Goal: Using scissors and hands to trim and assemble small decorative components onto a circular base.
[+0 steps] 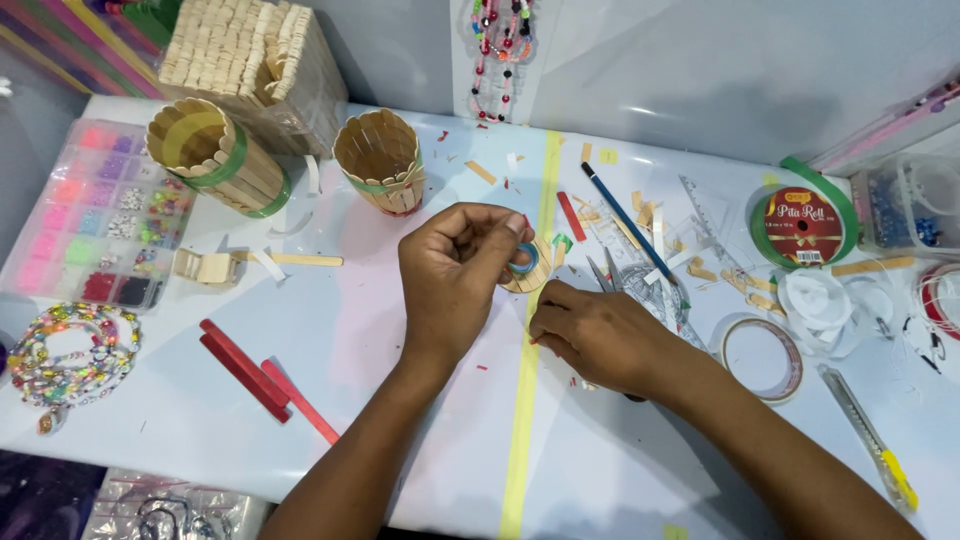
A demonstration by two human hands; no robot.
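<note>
Centrally, left hand [455, 270] grip pinching small wooden disc [528, 272], right hand [590, 335] clenched beside, bare table [400, 400] nearer.

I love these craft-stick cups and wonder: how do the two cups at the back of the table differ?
The left stick cup lies tilted on its side, its mouth toward the camera; the right stick cup stands upright. The left one looks longer and carries two green bands; the right one looks shorter, with one green band and a reddish base. Both are round, made of pale wooden sticks set side by side, and neither hand touches them.
</note>
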